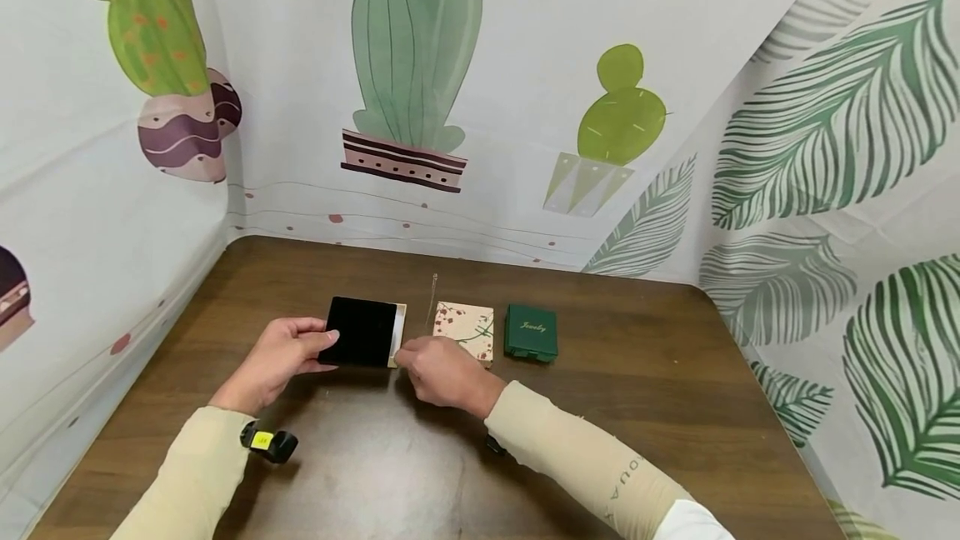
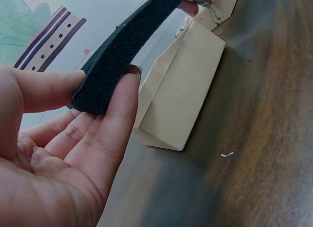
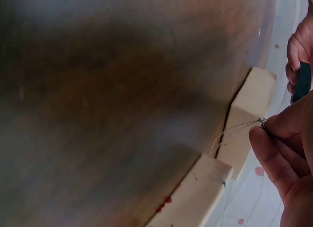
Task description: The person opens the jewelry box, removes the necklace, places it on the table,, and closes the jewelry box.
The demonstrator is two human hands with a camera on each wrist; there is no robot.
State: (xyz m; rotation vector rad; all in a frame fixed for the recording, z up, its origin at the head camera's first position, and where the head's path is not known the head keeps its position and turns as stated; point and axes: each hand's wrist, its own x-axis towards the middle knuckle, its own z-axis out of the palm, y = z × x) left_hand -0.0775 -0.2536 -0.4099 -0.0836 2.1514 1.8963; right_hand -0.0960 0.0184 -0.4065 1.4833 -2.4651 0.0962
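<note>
My left hand (image 1: pixel 279 357) pinches a thin black foam pad (image 1: pixel 362 332) by its left side, thumb on top and fingers underneath. The left wrist view shows the pad's edge (image 2: pixel 115 65) tilted above a beige box (image 2: pixel 183 85). Part of that box's pale inside (image 1: pixel 398 330) shows past the pad's right edge. My right hand (image 1: pixel 450 375), beside that edge, pinches a fine silver chain (image 3: pixel 237 125) between thumb and forefinger. The chain dangles in a loop by the boxes. Further back, a thin chain strand (image 1: pixel 432 298) lies on the table.
A cream box with a red floral print (image 1: pixel 467 323) stands just behind my right hand. To its right sits a dark green box (image 1: pixel 531 332) lettered "Jewelry". Printed cloth (image 1: pixel 525 65) hangs along the back and sides of the brown wooden table (image 1: pixel 637 373).
</note>
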